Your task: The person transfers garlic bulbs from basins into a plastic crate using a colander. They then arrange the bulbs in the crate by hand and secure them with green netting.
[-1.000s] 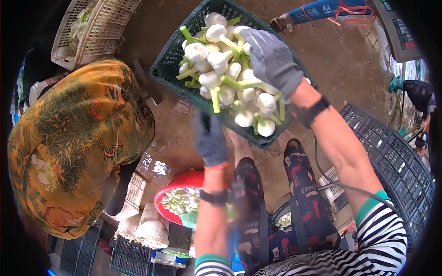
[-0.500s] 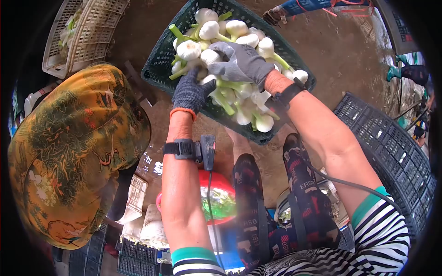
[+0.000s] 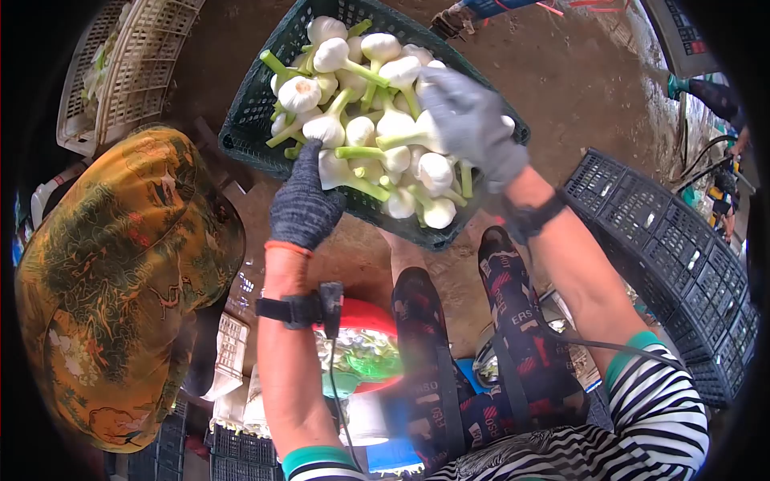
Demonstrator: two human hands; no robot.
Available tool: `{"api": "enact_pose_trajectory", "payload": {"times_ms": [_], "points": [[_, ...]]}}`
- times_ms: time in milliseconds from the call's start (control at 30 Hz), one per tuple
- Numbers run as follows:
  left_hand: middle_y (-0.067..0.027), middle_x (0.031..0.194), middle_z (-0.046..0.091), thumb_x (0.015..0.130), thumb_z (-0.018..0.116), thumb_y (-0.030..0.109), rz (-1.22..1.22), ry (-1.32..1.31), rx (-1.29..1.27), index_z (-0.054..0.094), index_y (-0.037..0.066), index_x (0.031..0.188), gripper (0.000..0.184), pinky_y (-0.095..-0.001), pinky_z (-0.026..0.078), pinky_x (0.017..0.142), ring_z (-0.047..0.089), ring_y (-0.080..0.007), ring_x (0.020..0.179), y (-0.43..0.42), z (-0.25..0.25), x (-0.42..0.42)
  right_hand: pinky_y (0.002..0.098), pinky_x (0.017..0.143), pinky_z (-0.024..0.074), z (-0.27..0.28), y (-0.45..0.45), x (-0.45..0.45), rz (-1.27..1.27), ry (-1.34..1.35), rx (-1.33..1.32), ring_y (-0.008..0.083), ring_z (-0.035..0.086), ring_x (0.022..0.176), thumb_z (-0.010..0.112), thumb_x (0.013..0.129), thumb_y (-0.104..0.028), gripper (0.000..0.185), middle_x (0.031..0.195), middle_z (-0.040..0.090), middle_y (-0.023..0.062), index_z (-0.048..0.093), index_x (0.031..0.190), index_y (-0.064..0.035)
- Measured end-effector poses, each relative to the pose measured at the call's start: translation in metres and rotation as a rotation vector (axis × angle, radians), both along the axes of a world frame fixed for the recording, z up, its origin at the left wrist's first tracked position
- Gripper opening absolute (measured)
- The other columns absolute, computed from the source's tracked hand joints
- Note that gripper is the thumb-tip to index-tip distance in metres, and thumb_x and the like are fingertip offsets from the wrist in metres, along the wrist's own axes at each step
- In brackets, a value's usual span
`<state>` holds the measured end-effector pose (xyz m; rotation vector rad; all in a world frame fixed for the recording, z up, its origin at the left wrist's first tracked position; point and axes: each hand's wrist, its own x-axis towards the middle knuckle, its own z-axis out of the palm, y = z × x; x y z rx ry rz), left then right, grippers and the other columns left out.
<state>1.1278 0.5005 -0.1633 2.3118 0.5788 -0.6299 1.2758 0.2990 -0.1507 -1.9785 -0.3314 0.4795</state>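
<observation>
On your left, person in a yellow patterned garment (image 3: pixel 120 280); far left of you, beige lattice crates (image 3: pixel 152 68). Your right: black crates (image 3: pixel 670 256), packed together. Near left: black crate (image 3: pixel 243 458).

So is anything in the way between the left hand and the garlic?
Nothing visible is. The left hand reaches over the dark green crate's rim, right up to the garlic.

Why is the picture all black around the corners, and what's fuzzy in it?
Head view: black corners and bowed dark crates suggest a very wide, round lens; head view, too: the right grip looks blurry, while the garlic beside it is fairly sharp.
</observation>
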Motion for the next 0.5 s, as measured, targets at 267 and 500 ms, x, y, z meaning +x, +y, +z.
{"api": "enact_pose_trajectory", "payload": {"times_ms": [267, 500], "points": [[-0.0147, 0.114, 0.059, 0.065, 0.074, 0.034, 0.096, 0.018, -0.001, 0.044, 0.014, 0.126, 0.071, -0.0416, 0.047, 0.082, 0.058, -0.0337, 0.098, -0.017, -0.015, -0.016, 0.0358, 0.097, 0.0388, -0.024, -0.044, -0.025, 0.311, -0.156, -0.378, 0.0277, 0.048, 0.113, 0.063, 0.078, -0.019, 0.045, 0.125, 0.048, 0.0135, 0.052, 0.122, -0.0138], [-0.0113, 0.098, 0.061, 0.066, 0.073, 0.013, 0.449, -0.287, 0.224, 0.053, 0.008, 0.109, 0.048, -0.0368, 0.048, 0.08, 0.06, -0.0279, 0.09, -0.005, 0.005, -0.014, 0.0369, 0.091, 0.0426, -0.009, -0.046, -0.002, 0.128, -0.019, -0.433, 0.029, 0.052, 0.105, 0.068, 0.073, -0.024, 0.045, 0.114, 0.054, 0.0141, 0.056, 0.113, -0.0086]]}}
